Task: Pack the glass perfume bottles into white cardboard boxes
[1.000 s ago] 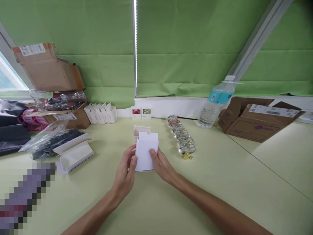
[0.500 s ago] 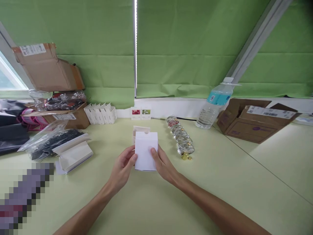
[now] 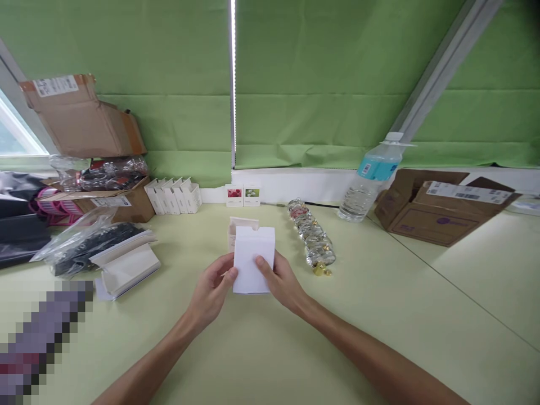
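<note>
My bare left forearm [image 3: 164, 343] slants up my feed from between seven and eight o'clock and aims toward one, the left wrist [image 3: 189, 319] running nearly straight into the left hand [image 3: 211, 287]. I see that hand thumb side up: the left thumb [image 3: 230, 274] points to about one, and the left fingers [image 3: 219, 266] are bent in a hold, their tips out of my sight. My right forearm [image 3: 358, 343], also bare, slants from between four and five toward ten, the right wrist [image 3: 310, 308] almost in line. The right hand [image 3: 287, 284] grips too, its right thumb [image 3: 262, 265] pointing between ten and eleven, its other fingers mostly hidden from me.
</note>
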Demonstrator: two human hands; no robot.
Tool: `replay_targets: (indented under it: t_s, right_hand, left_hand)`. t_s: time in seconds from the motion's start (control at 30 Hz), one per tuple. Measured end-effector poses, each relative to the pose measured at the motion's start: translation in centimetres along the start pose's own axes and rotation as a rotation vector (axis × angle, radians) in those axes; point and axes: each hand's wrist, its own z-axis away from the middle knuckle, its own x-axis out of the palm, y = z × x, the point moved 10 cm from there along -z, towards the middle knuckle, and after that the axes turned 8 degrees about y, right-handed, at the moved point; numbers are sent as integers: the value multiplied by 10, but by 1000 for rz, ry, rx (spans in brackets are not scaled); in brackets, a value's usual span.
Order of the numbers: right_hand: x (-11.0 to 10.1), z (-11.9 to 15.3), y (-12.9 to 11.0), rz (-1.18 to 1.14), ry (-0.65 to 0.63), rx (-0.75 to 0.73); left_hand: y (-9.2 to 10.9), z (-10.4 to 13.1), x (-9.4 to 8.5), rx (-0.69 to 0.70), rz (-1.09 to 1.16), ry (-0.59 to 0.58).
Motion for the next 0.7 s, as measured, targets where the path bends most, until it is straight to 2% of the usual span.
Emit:
replay_targets:
  t_s: [0.1, 0.23, 0.33, 0.43, 0.53, 0.63, 0.7]
  right_hand:
    - [-13, -8, -9, -1, 75, -14]
    - [-50, -29, -33, 12, 307, -65]
    - [-65, -45, -60, -6, 443, -168]
    - [-52, -58, -77, -25, 441, -231]
    - [-30, -66, -77, -25, 395, -229]
    - [-16, -69, -73, -32, 353, -251]
    - [-14, -71, -71, -25, 355, -264]
  left_hand:
    - [16, -6, -11, 156, -131, 51]
    - [43, -29, -34, 336, -354, 206]
    - [53, -58, -34, 366, -418, 172]
    - [47, -81, -23, 310, -398, 37]
    - [31, -91, -11, 201, -306, -71]
    - [18, -93, -10, 117, -285, -47]
    - [15, -93, -11, 101, -284, -24]
